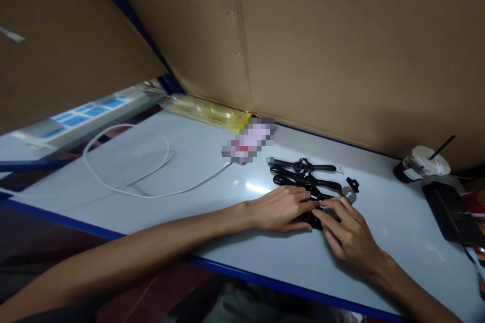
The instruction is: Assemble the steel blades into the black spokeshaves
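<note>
Slip risk in close fingerwork

The left hand (282, 207) is lying over a black tool (312, 221) on the table (397, 262), fingers together; the right hand (346, 232) is working there, fingers bent — pinching, I cannot tell. Weak steadying could be letting it skid into neighbouring tools (329, 184).

i wear the one camera on my head; it looks forward and down over the white table (397, 234), close enough that my left hand (282, 208) and right hand (348, 232) show with both forearms (151, 242), while a cardboard wall (341, 50) fills the top.
</note>
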Tool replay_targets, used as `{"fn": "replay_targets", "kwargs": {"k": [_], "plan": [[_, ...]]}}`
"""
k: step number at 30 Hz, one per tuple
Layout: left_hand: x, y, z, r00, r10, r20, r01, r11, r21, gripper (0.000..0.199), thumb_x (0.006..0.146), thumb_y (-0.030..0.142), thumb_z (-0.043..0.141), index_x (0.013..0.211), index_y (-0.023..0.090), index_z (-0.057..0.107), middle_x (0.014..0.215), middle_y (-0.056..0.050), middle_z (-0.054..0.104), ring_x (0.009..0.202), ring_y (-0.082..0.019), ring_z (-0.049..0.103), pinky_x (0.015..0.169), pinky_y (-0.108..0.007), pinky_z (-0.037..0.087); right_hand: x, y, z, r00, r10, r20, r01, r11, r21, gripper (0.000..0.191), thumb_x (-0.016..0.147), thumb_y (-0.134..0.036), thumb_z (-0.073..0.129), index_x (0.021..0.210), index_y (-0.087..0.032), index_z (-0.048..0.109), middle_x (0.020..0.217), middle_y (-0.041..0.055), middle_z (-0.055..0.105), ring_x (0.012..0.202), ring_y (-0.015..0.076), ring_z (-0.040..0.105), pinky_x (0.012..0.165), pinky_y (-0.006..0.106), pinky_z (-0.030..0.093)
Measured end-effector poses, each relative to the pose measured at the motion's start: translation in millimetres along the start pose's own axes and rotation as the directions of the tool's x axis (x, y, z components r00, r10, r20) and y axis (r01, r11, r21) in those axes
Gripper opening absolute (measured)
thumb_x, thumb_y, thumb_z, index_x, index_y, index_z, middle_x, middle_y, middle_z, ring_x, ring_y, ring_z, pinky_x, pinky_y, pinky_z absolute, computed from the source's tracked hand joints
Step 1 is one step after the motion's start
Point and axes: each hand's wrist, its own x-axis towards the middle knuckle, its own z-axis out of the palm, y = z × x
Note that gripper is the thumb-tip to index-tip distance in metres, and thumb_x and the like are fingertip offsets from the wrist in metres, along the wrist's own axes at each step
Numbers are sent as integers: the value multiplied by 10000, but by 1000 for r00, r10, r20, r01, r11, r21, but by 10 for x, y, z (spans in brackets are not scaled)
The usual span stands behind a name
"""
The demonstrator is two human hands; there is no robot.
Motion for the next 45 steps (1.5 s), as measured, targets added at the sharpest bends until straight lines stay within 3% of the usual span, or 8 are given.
{"fn": "replay_targets", "kwargs": {"k": [5, 16, 22, 26, 29, 33, 37, 45], "plan": [[3, -4, 4, 1000, 0, 2, 0, 1000, 2, 494, 1013, 485, 602, 1335, 110, 602, 1030, -117, 710, 914, -255, 688, 771, -365, 559, 13, -20, -12, 1000, 16, -16, -16, 1000, -8, 258, 999, -146, 573, 1220, -106, 701, 1106, 155, 711, 1025, 268, 644, 864, 431, 595], [-1, 2, -9, 1000, 2, 13, -2, 1000, 14, 534, 1016, 495, 596, 1393, 119, 557, 1079, -129, 717, 960, -264, 690, 793, -371, 563, 43, -48, 24, 997, 64, -46, -67, 994, -91, 149, 1001, -157, 594, 907, -109, 698, 1002, 172, 707, 927, 287, 629, 775, 442, 574], [1, -2, -6, 1000, 7, 14, -7, 1000, 11, 532, 1015, 480, 599, 1394, 108, 558, 1042, -121, 713, 933, -265, 687, 779, -377, 564, 19, -9, 5, 1000, 7, -23, -8, 999, -35, 347, 968, -2, 457, 1131, -161, 720, 1087, 137, 684, 1005, 262, 609, 799, 390, 571], [5, 1, 2, 1000, 8, 6, -8, 1000, 7, 561, 1013, 481, 602, 1423, 102, 538, 1055, -130, 710, 932, -270, 686, 770, -382, 566, 30, -47, -22, 1000, 20, 18, -20, 1000, 23, 165, 992, -153, 554, 987, -181, 717, 1181, 147, 656, 1082, 292, 600, 884, 449, 562], [7, 4, 1, 1000, 7, -3, -7, 1000, 3, 527, 1017, 474, 596, 1393, 107, 559, 1044, -129, 709, 927, -270, 684, 768, -381, 564, 51, -53, 1, 996, 89, 10, -89, 995, 43, 164, 1016, -196, 556, 898, -185, 669, 1106, 127, 665, 1020, 260, 611, 862, 416, 553], [8, 0, 0, 1000, 7, -18, -7, 1000, -5, 485, 1022, 480, 581, 1344, 118, 596, 1045, -129, 711, 930, -266, 683, 765, -375, 561, 55, 4, 68, 984, 177, -20, -177, 984, 9, 143, 1038, -233, 540, 988, -166, 657, 936, 102, 642, 862, 239, 586, 743, 382, 514], [8, -6, 1, 1000, 9, -23, -10, 1000, -12, 457, 1023, 477, 579, 1302, 116, 616, 1037, -125, 714, 919, -259, 683, 761, -367, 560, 28, 5, 108, 989, 144, 18, -145, 989, 23, 215, 1052, -175, 472, 997, -180, 680, 803, 48, 607, 770, 214, 539, 703, 355, 455], [16, 4, -5, 999, 15, -31, -16, 1000, -19, 402, 1032, 453, 567, 1246, 118, 625, 977, -106, 699, 873, -243, 673, 735, -354, 545, 36, -63, 131, 985, 169, 37, -172, 982, 80, 173, 1032, -253, 545, 876, -200, 598, 836, 42, 618, 779, 199, 552, 707, 341, 443]]}}
